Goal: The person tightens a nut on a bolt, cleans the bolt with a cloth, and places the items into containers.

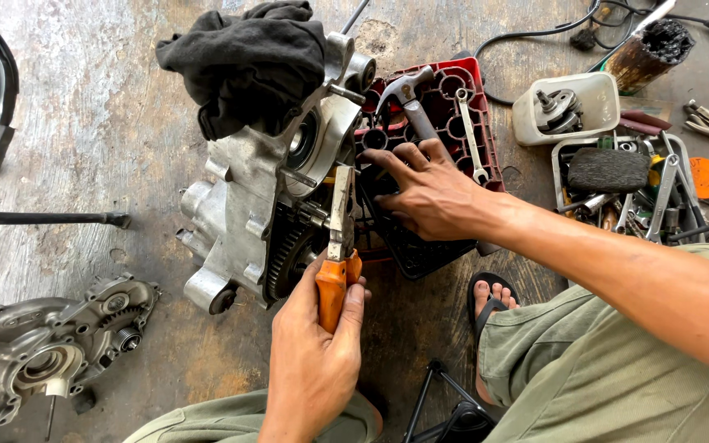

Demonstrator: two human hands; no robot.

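Orange-handled steel pliers (339, 254) sit clenched in the left hand (313, 344), their nose set against the grey cast-aluminium engine casing (248, 205) just above it. The right hand (430, 193) lies spread, fingers wide, holding nothing, on the red plastic crate (486, 139) beside the casing. Judging by this, a small part is being gripped and pulled; a steady, straight draw seems called for. Past the right hand stands a white plastic tub (596, 102); no labels show.
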